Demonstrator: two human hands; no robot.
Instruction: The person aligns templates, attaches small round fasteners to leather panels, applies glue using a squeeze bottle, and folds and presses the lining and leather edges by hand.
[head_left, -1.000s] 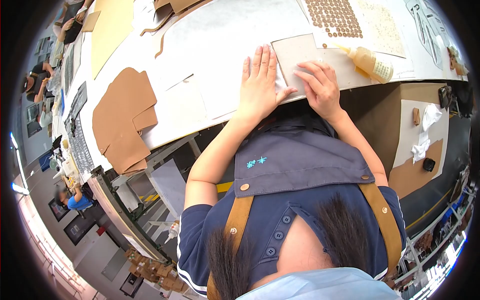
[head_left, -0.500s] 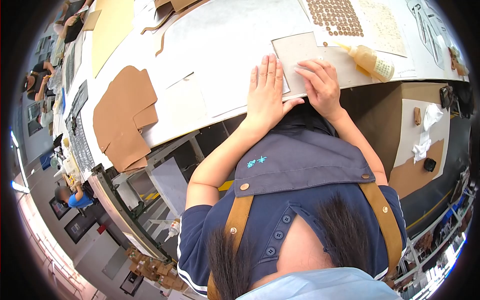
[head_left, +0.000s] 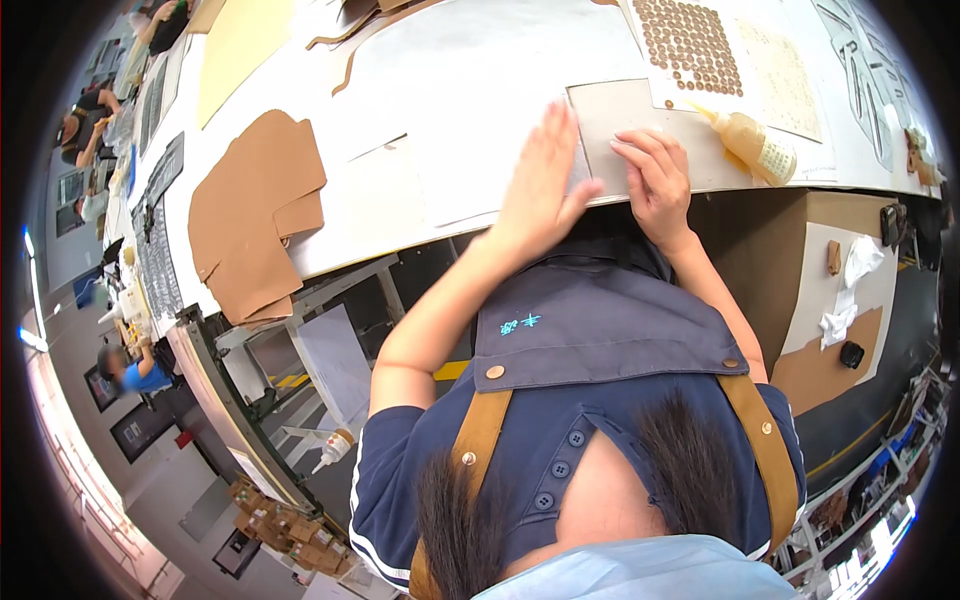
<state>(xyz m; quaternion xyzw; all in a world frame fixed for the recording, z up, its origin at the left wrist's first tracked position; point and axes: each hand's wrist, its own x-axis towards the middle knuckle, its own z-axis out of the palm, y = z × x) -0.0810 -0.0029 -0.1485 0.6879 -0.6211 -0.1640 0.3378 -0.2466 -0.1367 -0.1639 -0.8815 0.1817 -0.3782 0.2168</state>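
My left hand (head_left: 543, 175) is slightly blurred, with its fingers stretched out side by side and the thumb apart, over the edge of a white sheet (head_left: 465, 175). Beside it, my right hand (head_left: 660, 190) hovers at the table's front edge with fingers loosely bent; nothing shows in it. A pale grey board (head_left: 612, 105) lies just beyond and between the hands. Right of my right hand, a squeeze bottle of yellowish glue (head_left: 762, 150) lies on its side, nozzle pointing left. Whatever is under my left palm is hidden.
Small round brown pieces (head_left: 688, 45) sit in rows on a sheet at the back. Stacked brown cut panels (head_left: 255, 215) lie at the left. A shelf (head_left: 815, 290) below the table holds white crumpled cloths (head_left: 862, 260). Other people are at work far left.
My left hand has tilted up from lying flat and is blurred by motion. My right hand has bent its fingers a little differently. The whole view has shifted slightly.
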